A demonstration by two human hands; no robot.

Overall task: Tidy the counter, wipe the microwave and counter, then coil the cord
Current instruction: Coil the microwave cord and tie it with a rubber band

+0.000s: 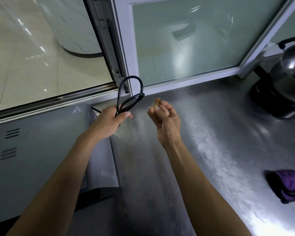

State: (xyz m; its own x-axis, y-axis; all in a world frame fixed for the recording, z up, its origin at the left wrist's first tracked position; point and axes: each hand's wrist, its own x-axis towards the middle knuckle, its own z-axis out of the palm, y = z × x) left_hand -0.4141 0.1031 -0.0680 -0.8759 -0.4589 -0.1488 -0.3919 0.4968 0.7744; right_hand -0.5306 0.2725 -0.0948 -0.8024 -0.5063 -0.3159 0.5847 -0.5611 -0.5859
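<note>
My left hand (110, 120) is closed around a black cord (129, 92) folded into loops that stick up above my fist. The cord runs from behind the grey microwave (32, 150) at the left. My right hand (165, 120) is raised just right of it, pinching a thin yellow rubber band (156, 103) between thumb and fingertips. The two hands are a short gap apart above the steel counter (186, 159).
A folded purple cloth (289, 184) lies at the counter's right edge. A steel pot with a black handle (289, 70) stands on a black base at the far right. A frosted glass window frame (186, 80) borders the counter's back.
</note>
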